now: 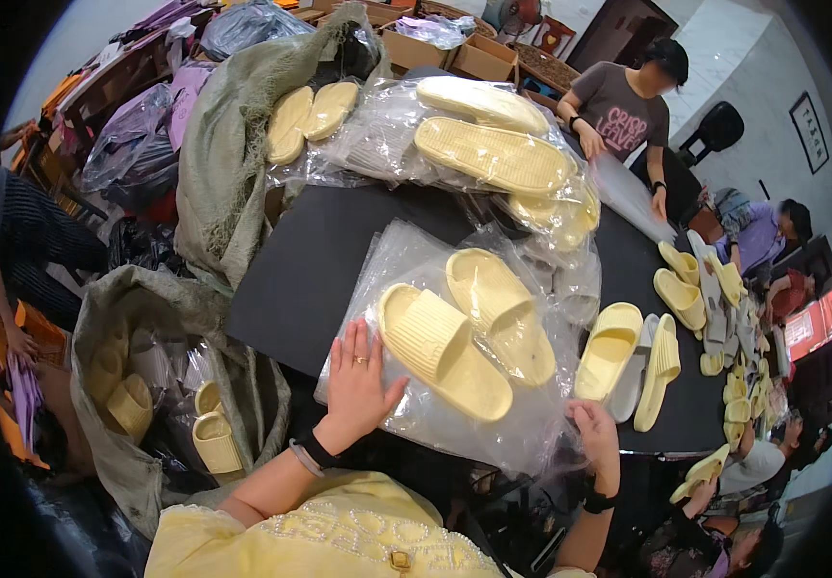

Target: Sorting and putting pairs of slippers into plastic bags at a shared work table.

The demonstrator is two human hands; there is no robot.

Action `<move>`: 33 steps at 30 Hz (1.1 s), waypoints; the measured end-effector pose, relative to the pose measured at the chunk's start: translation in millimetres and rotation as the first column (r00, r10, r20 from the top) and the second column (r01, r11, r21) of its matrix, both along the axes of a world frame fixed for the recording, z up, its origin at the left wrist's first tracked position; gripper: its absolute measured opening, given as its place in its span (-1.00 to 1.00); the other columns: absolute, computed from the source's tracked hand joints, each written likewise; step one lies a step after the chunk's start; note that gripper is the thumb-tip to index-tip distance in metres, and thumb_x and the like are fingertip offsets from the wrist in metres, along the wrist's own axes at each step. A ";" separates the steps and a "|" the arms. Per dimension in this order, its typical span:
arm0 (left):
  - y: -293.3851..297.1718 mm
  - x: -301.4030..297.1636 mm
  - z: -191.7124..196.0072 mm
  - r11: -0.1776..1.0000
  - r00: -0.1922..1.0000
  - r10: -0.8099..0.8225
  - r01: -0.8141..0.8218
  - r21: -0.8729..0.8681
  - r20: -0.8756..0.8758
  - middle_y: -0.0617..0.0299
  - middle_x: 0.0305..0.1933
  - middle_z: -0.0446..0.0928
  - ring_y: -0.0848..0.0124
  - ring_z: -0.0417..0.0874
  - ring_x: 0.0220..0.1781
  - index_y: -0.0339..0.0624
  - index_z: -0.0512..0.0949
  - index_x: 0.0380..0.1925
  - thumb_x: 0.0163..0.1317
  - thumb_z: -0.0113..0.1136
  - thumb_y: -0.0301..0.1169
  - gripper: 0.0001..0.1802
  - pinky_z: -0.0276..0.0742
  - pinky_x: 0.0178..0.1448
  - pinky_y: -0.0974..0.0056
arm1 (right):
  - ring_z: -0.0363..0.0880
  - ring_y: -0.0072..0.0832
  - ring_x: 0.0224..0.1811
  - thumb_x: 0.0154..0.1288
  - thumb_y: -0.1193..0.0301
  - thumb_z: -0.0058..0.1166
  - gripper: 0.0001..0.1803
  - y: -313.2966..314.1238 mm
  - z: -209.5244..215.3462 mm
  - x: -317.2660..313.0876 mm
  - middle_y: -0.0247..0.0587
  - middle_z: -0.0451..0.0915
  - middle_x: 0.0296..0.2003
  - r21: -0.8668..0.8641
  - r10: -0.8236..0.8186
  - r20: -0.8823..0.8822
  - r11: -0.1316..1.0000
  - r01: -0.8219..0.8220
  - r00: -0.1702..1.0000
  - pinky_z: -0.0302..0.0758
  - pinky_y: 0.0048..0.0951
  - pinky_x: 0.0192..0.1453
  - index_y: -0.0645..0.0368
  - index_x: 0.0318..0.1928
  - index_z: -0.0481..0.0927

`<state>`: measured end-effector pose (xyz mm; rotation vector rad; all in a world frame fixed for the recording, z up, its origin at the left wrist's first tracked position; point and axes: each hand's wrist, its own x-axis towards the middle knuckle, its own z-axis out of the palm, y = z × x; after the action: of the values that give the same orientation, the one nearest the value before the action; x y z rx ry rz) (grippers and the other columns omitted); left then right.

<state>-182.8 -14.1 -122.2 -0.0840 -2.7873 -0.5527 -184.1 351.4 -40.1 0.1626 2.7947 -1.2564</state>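
Observation:
A pair of pale yellow slippers, the left one (443, 354) and the right one (501, 316), lies in front of me in a clear plastic bag (532, 424). The bag rests on a pile of flat clear bags (387, 255) on the black table. My left hand (356, 383) lies flat with fingers stretched on the plastic, just left of the slippers. With thumb and fingers together, my right hand (595, 435) pinches the bag's right edge. Close beyond it, a loose yellow slipper (611, 354) stands beside a grey one and another yellow one.
Bagged yellow slippers (493, 154) are heaped at the table's far side. A green sack (233, 144) stands beyond the table's left edge; an open sack (127, 482) of bagged slippers sits nearer. A person (618, 111) handles plastic across the table. Several people work along the right.

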 end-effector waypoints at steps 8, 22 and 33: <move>-14.4 -16.4 17.2 0.874 0.955 0.208 -0.086 0.478 -0.210 -0.20 0.27 0.20 -0.02 0.23 0.32 -0.38 0.21 0.18 0.15 0.11 -0.47 -0.41 0.16 0.33 0.04 | 0.51 -0.52 -0.06 0.31 0.50 -0.02 -0.50 -28.8 -13.2 -19.0 -0.10 0.51 0.03 -0.390 0.179 -0.055 0.902 -0.186 0.982 0.43 -0.53 0.04 0.26 0.25 0.26; -28.1 -39.9 10.4 0.995 0.955 0.056 -0.029 0.096 -0.291 0.13 -0.33 0.48 0.15 0.47 -0.02 -0.18 0.56 -0.43 -0.07 0.20 -0.47 -0.86 0.31 0.08 0.09 | 0.04 0.20 0.34 0.19 -0.23 -0.08 0.04 -29.3 31.1 -80.2 0.34 -0.05 0.32 -0.934 0.210 0.220 -0.236 0.267 0.953 0.02 0.34 0.31 0.49 0.26 -0.04; -28.6 -46.4 11.2 1.000 0.940 -0.007 0.010 0.009 -0.341 0.08 -0.21 0.45 0.11 0.45 0.09 -0.25 0.43 -0.42 0.01 0.11 -0.54 -0.89 0.28 0.20 0.08 | 0.10 0.18 0.33 0.37 0.06 -0.20 -0.33 -1.7 33.8 -120.1 0.36 0.16 0.25 -0.961 0.168 -0.039 0.263 -0.083 0.985 0.09 0.27 0.31 0.45 0.18 0.15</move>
<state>-229.2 -42.7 -111.0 -0.1724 -2.4469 -0.5011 -304.1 349.7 -6.3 -0.1088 1.3950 -2.5281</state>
